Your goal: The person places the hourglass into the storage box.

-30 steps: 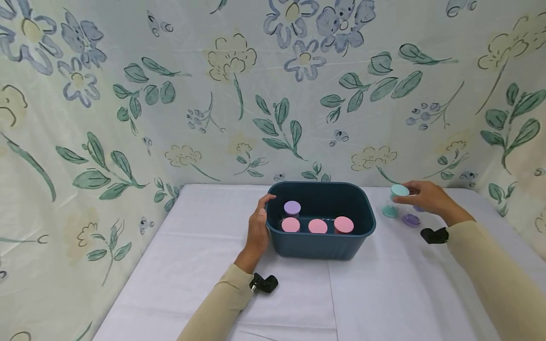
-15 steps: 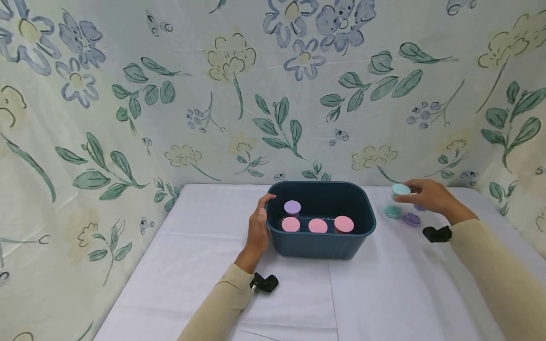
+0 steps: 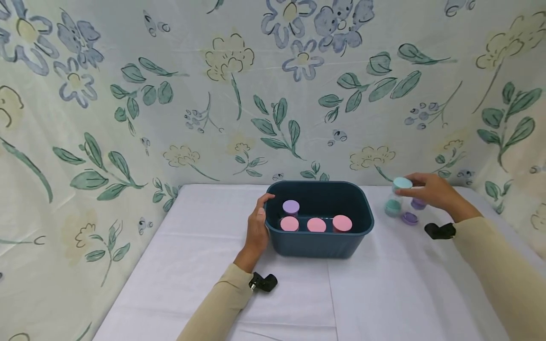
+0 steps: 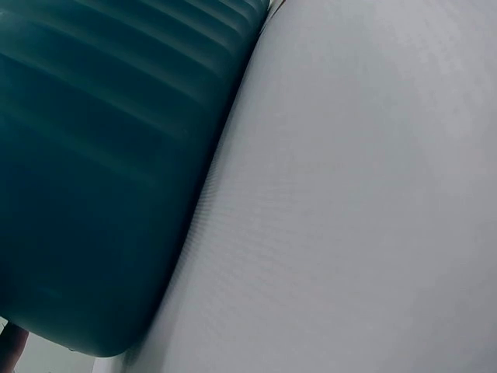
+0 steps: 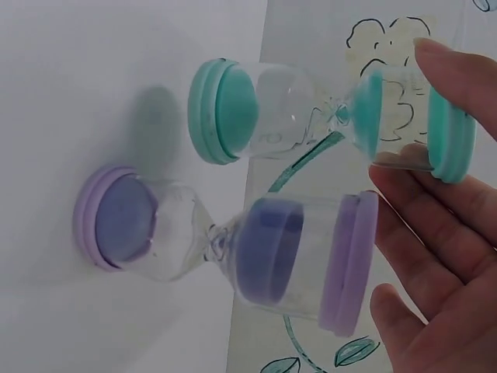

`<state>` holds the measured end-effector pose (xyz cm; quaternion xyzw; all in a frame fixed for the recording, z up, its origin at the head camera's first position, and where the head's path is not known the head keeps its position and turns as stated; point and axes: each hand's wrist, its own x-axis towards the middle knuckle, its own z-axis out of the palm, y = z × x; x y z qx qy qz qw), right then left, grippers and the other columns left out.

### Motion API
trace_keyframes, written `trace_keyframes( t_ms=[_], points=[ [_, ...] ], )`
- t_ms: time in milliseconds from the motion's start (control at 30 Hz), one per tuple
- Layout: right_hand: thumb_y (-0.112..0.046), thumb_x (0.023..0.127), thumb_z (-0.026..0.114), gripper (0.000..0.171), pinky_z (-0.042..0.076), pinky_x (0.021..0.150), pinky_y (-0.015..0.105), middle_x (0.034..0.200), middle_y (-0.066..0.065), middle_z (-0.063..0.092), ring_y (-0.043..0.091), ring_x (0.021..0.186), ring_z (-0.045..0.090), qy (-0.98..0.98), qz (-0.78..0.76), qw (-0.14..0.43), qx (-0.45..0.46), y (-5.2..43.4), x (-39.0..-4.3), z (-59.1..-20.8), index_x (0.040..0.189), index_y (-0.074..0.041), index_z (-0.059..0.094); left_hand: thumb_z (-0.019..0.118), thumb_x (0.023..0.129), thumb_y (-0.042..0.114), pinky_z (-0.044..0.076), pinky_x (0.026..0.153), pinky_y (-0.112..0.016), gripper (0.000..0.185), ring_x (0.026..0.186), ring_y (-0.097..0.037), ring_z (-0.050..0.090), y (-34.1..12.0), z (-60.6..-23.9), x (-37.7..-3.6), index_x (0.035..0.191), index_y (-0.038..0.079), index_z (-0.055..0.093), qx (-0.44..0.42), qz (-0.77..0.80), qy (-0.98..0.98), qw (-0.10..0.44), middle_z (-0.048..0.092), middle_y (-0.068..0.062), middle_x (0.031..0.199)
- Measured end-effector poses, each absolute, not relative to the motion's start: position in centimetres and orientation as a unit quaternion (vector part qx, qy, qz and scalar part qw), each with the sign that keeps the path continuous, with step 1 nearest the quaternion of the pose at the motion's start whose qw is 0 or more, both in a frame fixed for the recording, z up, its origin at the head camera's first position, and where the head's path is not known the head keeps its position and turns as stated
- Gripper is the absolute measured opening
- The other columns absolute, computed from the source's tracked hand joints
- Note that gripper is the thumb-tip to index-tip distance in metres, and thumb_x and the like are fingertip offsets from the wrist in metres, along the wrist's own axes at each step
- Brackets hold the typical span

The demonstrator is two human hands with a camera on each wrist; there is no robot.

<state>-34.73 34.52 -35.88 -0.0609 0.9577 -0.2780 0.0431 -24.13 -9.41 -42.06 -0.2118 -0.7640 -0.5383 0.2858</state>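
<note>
My right hand [image 3: 432, 193] pinches a teal-capped hourglass [image 3: 396, 196] by its upper end, between thumb and fingers. In the right wrist view this hourglass [image 5: 272, 109] is upright, its base apparently just off the table, with teal sand in both bulbs. Close beside it stands a purple hourglass [image 5: 233, 241], partly behind the hand in the head view. My left hand [image 3: 257, 229] holds the left side of a dark teal plastic bin [image 3: 317, 244], a fingertip over the rim. Inside are one purple-capped piece [image 3: 291, 207] and three pink-capped pieces [image 3: 316, 225], their lower parts mostly hidden.
A white cloth [image 3: 290, 303] covers the table. Behind it hangs a floral curtain [image 3: 273, 156], close to the bin's back and to the hourglasses. Both wrists carry a small black camera, the left one [image 3: 263, 282] lying low near the cloth.
My right hand has risen slightly and shifted a little right, carrying the teal hourglass with it. More of the purple hourglass shows. My left hand and the bin have stayed in place.
</note>
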Motion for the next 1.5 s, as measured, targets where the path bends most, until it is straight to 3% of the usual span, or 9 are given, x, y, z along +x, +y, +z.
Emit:
trace_keyframes(
  t_ms=[367, 633, 1200, 1500],
  points=[
    [-0.066, 0.078, 0.065, 0.098, 0.042, 0.087, 0.068, 0.142, 0.035, 0.035, 0.056, 0.123, 0.038, 0.950, -0.307, 0.034, -0.055, 33.7, -34.4, -34.6, 0.143, 0.001, 0.037, 0.020, 0.096, 0.002, 0.029, 0.112, -0.046, 0.044, 0.133, -0.030, 0.042, -9.5, -42.1, -24.1, 0.131, -0.008, 0.046, -0.210, -0.547, -0.760, 0.283, 0.050, -0.023, 0.137],
    [-0.063, 0.080, 0.064, 0.094, 0.030, 0.094, 0.074, 0.144, 0.033, 0.036, 0.055, 0.127, 0.034, 0.949, -0.309, 0.010, -0.065, 33.0, -33.9, -33.7, 0.143, 0.000, 0.037, 0.021, 0.095, 0.001, 0.028, 0.112, -0.047, 0.045, 0.134, -0.030, 0.041, -9.4, -42.3, -24.2, 0.131, -0.008, 0.046, -0.215, -0.548, -0.758, 0.281, 0.049, -0.024, 0.137],
    [-0.051, 0.083, 0.069, 0.074, 0.039, 0.093, 0.067, 0.129, 0.028, 0.055, 0.046, 0.117, 0.053, 0.928, -0.358, -0.044, -0.097, 30.5, -32.1, -31.4, 0.135, -0.002, 0.049, 0.020, 0.096, 0.000, 0.028, 0.112, -0.046, 0.044, 0.134, -0.031, 0.042, -9.6, -42.3, -24.0, 0.131, -0.009, 0.046, -0.217, -0.542, -0.761, 0.283, 0.049, -0.024, 0.137],
    [-0.054, 0.082, 0.068, 0.077, 0.041, 0.093, 0.066, 0.128, 0.026, 0.057, 0.045, 0.116, 0.054, 0.928, -0.354, -0.042, -0.109, 29.3, -31.0, -30.3, 0.137, -0.002, 0.048, 0.020, 0.096, 0.002, 0.027, 0.114, -0.042, 0.045, 0.135, -0.028, 0.041, -9.7, -42.4, -23.8, 0.132, -0.008, 0.046, -0.220, -0.546, -0.758, 0.280, 0.049, -0.023, 0.137]
  ],
)
